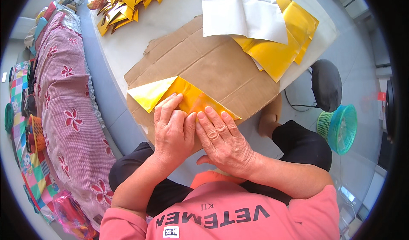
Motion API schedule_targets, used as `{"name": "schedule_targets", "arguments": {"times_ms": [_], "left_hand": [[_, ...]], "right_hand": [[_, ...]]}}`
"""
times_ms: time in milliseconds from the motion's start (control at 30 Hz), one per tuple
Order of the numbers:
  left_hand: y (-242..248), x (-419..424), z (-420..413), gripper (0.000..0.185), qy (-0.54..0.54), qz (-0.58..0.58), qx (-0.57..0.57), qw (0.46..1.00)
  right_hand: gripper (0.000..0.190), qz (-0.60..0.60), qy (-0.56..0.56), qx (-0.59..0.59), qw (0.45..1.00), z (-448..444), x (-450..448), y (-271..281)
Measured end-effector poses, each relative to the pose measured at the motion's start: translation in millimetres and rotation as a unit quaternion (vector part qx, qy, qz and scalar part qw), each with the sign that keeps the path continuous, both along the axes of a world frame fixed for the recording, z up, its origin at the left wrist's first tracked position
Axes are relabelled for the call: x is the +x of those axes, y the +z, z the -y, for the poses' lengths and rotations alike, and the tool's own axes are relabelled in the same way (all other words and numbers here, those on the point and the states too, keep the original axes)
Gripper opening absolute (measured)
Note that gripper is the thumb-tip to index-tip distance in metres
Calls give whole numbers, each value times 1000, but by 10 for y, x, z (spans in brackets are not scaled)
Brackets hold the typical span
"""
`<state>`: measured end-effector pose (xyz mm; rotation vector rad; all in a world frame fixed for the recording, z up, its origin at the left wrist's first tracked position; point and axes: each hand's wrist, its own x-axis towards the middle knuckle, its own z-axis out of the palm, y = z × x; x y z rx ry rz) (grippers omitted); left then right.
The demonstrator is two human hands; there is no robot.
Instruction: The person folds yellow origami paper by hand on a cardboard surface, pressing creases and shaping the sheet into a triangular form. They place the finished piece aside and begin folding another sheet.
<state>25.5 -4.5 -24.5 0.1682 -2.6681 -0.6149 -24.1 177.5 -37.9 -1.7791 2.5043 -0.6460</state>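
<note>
A partly folded sheet of gold paper (pixel 198 96) lies on a sheet of brown corrugated cardboard (pixel 204 61); its long upper edge slants down to the right. My left hand (pixel 172 128) rests on the paper's lower part with bent fingers, and its thumb lies beside my right fingertips. The left palm side is hidden, so any grip on the paper cannot be seen. Flat against the paper's lower right part, my right hand (pixel 225 139) presses with its fingers extended and its thumb out to the side. A bright triangular flap (pixel 153 93) forms the paper's left end.
Several folded gold paper pieces (pixel 131 0) are heaped at the table's far left. White-backed sheets (pixel 244 13) overlap gold sheets (pixel 278 54) at the far right of the white table (pixel 319 29). A black-covered stool (pixel 326 85) and plastic baskets (pixel 338 129) stand to the right.
</note>
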Motion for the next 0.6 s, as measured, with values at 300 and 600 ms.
{"name": "schedule_targets", "arguments": {"times_ms": [300,600], "left_hand": [[-8,3,-5,15,-2,6,15,1000],[-16,-3,-3,15,1,7,15,1000]], "right_hand": [[95,-21,7,15,1000,8,-3,-14],[94,-8,5,2,1000,17,5,-18]]}}
